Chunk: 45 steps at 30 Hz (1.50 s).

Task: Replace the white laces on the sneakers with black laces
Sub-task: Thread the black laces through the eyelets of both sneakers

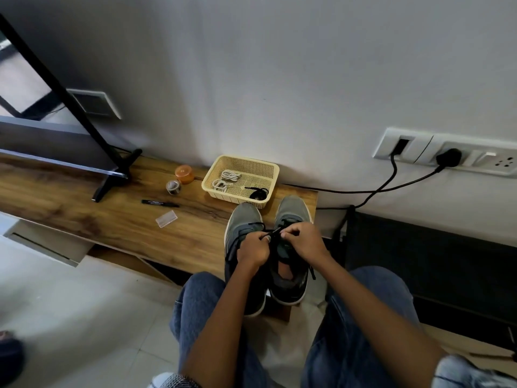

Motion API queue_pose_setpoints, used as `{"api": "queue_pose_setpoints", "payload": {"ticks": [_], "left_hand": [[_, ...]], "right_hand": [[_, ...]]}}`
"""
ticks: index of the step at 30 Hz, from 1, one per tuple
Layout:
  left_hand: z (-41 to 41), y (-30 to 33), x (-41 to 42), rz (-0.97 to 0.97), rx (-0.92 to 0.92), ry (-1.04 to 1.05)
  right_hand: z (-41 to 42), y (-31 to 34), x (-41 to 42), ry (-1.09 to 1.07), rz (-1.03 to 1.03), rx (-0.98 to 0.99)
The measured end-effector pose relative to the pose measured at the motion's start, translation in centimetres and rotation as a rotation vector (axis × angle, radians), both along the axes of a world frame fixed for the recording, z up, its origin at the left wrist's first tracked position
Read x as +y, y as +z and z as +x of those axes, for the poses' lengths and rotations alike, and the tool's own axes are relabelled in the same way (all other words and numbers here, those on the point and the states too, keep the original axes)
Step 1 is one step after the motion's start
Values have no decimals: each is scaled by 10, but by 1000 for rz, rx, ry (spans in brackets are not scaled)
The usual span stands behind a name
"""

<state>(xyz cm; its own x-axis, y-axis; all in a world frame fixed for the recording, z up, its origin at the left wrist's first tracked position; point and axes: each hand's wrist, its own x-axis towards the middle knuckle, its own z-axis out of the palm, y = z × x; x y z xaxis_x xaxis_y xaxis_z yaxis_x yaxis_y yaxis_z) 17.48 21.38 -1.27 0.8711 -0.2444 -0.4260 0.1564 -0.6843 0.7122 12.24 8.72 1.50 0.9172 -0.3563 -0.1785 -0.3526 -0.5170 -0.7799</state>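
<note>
Two grey sneakers stand side by side at the right end of a wooden bench (117, 219), toes toward the wall. The left sneaker (242, 219) carries black lacing across its top. My left hand (253, 247) and my right hand (303, 240) meet over the right sneaker (292, 210), each pinching an end of a black lace (272, 233) between fingers and thumb. A loose lace end (312, 273) hangs down the right sneaker's side. Behind the shoes a yellow mesh basket (215, 170) holds coiled white laces (225, 180) and a bundled black lace (257, 194).
On the bench left of the basket sit an orange lidded jar (184, 174), a small tape roll (173, 187), a black marker (160, 203) and a small clear packet (166, 218). A TV stand foot (112, 177) is further left. Wall sockets with black cables (391, 189) are on the right.
</note>
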Motion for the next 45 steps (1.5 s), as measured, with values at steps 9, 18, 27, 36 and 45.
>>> {"api": "queue_pose_setpoints", "payload": {"ticks": [9, 18, 27, 36, 45], "left_hand": [[0, -2, 3, -76, -4, 2], [-3, 0, 4, -49, -42, -20], [-5, 3, 3, 91, -132, -112], [-4, 1, 6, 49, -145, -114], [-3, 2, 6, -9, -210, -92]], "right_hand": [[7, -16, 9, -63, -69, 33], [9, -20, 16, -95, -98, 21], [10, -23, 16, -145, -114, 70], [6, -20, 9, -149, 144, 32], [1, -23, 11, -220, 371, -21]]}}
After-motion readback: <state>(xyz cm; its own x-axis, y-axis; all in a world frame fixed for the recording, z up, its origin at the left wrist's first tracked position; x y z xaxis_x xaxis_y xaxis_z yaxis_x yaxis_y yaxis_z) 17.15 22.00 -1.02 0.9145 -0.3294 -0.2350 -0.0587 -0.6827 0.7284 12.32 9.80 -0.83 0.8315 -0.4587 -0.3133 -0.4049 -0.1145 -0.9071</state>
